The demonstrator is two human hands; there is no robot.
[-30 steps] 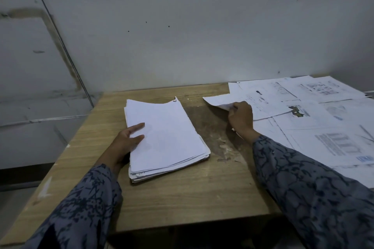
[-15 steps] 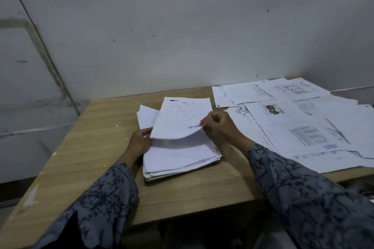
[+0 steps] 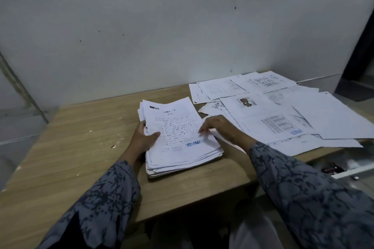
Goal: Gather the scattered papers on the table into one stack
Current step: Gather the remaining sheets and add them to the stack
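A thick stack of white papers (image 3: 178, 141) lies in the middle of the wooden table (image 3: 70, 147). Its top sheet is printed, with a blue stamp near its lower right. My left hand (image 3: 143, 137) holds the stack's left edge, thumb on top of the sheet and fingers along the side. My right hand (image 3: 218, 127) rests at the stack's right edge, fingertips touching the top sheet. Several loose printed sheets (image 3: 279, 115) lie overlapping across the right half of the table.
A pale wall (image 3: 162, 36) rises right behind the table. The loose sheets overhang the table's right front edge. An open drawer (image 3: 348, 166) with small items shows below that edge. The table's left half is bare wood with a few small crumbs.
My right hand carried a printed sheet from the scattered pile over to the stack and laid it flat on top. My left hand shifted from resting on the stack to holding its left edge.
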